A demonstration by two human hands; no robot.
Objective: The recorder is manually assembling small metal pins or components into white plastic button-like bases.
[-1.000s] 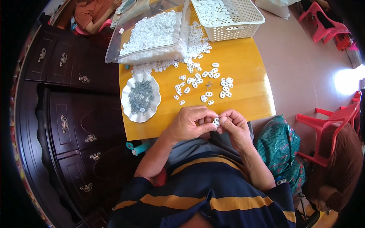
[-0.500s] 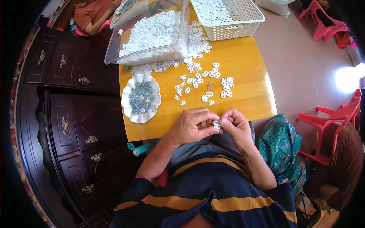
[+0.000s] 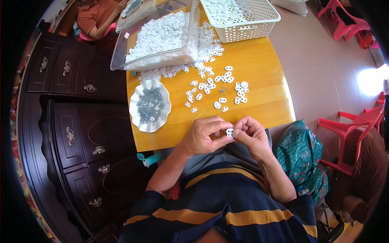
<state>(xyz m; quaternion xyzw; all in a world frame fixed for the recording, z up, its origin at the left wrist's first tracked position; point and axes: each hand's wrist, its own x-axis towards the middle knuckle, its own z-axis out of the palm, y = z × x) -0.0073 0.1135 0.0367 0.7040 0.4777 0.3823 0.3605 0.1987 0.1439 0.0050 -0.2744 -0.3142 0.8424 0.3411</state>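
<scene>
A small white oval plastic piece with dark holes (image 3: 229, 133) is pinched between my two hands, just off the near edge of the yellow table (image 3: 178, 109). My left hand (image 3: 206, 133) grips it between thumb and index finger. From the right, the thumb and fingertips of my right hand (image 3: 252, 135) press on the same piece; whether a screw is in those fingers is hidden. Similar loose white pieces (image 3: 208, 86) lie scattered beyond my hands, with a few small metal screws (image 3: 223, 91) among them. At left stands a scalloped white dish (image 3: 164, 121) heaped with grey screws (image 3: 150, 103).
A clear plastic bin (image 3: 156, 60) full of white pieces stands at the back, beside a white perforated basket (image 3: 249, 32). Dark wooden drawers (image 3: 77, 133) flank the left side. A green shiny bag (image 3: 298, 148) and red plastic chair (image 3: 344, 129) are at right. Another person (image 3: 95, 20) sits far left.
The white piece has turned a little between my fingers, showing more of its dark holes. Both hands stay in nearly the same place; the whole view has shifted slightly.
</scene>
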